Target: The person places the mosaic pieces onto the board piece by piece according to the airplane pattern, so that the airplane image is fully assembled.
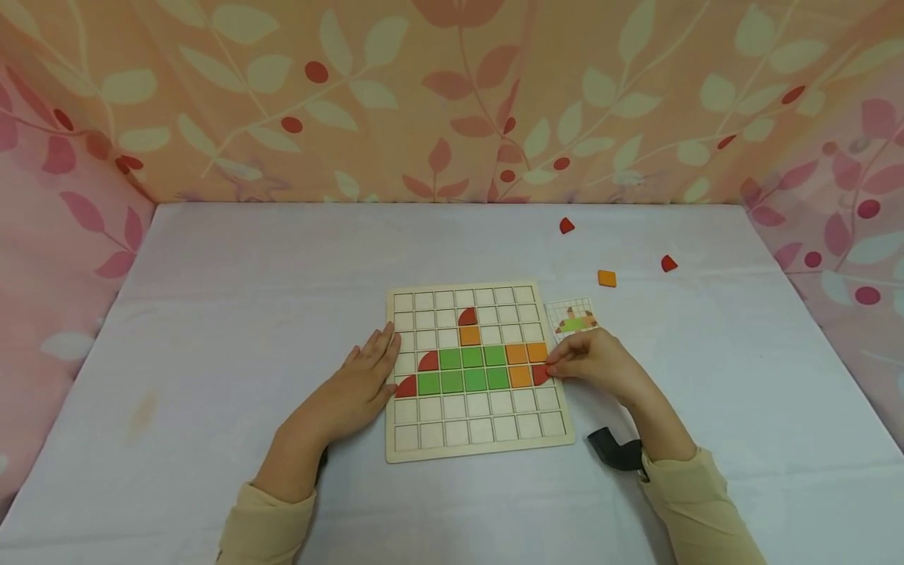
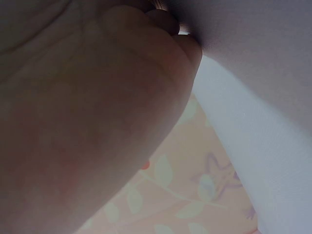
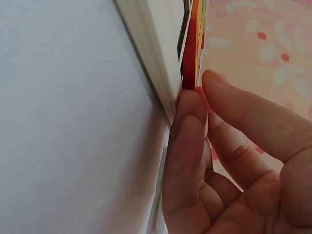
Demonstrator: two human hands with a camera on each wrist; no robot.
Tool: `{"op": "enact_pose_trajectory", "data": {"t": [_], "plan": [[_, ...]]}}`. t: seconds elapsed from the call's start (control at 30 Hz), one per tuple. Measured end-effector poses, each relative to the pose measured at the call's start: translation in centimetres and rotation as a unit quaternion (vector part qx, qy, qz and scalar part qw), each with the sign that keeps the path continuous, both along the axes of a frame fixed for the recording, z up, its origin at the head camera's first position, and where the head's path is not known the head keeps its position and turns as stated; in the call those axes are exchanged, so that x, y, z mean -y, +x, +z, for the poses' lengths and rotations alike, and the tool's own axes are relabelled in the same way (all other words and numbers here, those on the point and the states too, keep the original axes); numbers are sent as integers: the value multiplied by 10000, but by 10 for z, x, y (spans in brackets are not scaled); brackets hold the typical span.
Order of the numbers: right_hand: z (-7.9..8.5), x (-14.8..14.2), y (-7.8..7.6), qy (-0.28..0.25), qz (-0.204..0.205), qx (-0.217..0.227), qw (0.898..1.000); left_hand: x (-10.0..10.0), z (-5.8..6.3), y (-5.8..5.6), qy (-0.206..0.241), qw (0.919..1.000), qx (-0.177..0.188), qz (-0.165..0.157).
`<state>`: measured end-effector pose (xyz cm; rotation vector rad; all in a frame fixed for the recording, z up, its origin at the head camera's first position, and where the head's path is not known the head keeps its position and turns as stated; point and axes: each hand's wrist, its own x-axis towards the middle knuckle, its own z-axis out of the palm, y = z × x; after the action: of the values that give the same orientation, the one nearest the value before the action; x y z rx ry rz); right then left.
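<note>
A wooden grid board point(image 1: 480, 431) lies on the table with green tiles point(image 1: 473, 369), orange tiles point(image 1: 469, 336) and red quarter-circle tiles point(image 1: 428, 361) in its cells. My right hand point(image 1: 596, 365) pinches a red quarter-circle tile point(image 1: 541, 374) at the board's right edge. In the right wrist view, the thumb and fingers meet around the near end of that red tile point(image 3: 191, 58). With fingers straight, my left hand point(image 1: 356, 392) rests along the board's left edge. The left wrist view shows mostly its palm point(image 2: 97, 107).
A small pattern card point(image 1: 558, 308) lies beside the board's upper right, partly behind the right hand. Further back are an orange tile point(image 1: 606, 278) and two loose red quarter-circle tiles, one nearer point(image 1: 668, 264) and one farther point(image 1: 566, 226). A floral curtain point(image 1: 452, 102) borders the white table.
</note>
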<state>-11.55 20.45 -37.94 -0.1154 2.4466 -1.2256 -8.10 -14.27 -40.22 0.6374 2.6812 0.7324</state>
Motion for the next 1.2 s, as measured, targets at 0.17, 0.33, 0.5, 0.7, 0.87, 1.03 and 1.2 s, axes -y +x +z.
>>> {"op": "enact_pose_trajectory", "data": {"t": [0.17, 0.33, 0.5, 0.7, 0.87, 1.03, 1.2], "plan": [[0, 1, 1, -69, 97, -34, 9999, 0, 0, 0, 2, 10000, 0, 6], [1, -8, 0, -123, -41, -82, 9999, 0, -1, -1, 25, 10000, -4, -17], [4, -27, -5, -226, -386, -185, 9988, 1, -2, -1, 29, 10000, -37, -11], [5, -57, -17, -399, -914, -443, 9940, 1, -1, 0, 62, 10000, -10, 8], [-1, -84, -36, -383, -1379, -466, 9886, -3, 1, 0, 96, 10000, 1, -18], [-6, -100, -58, -337, -1697, -319, 9844, -3, 1, 1, 106, 9999, 36, -19], [-6, -102, -76, -301, -1802, -450, 9821, 1, 2, 3, 128, 9999, -7, 10]]}}
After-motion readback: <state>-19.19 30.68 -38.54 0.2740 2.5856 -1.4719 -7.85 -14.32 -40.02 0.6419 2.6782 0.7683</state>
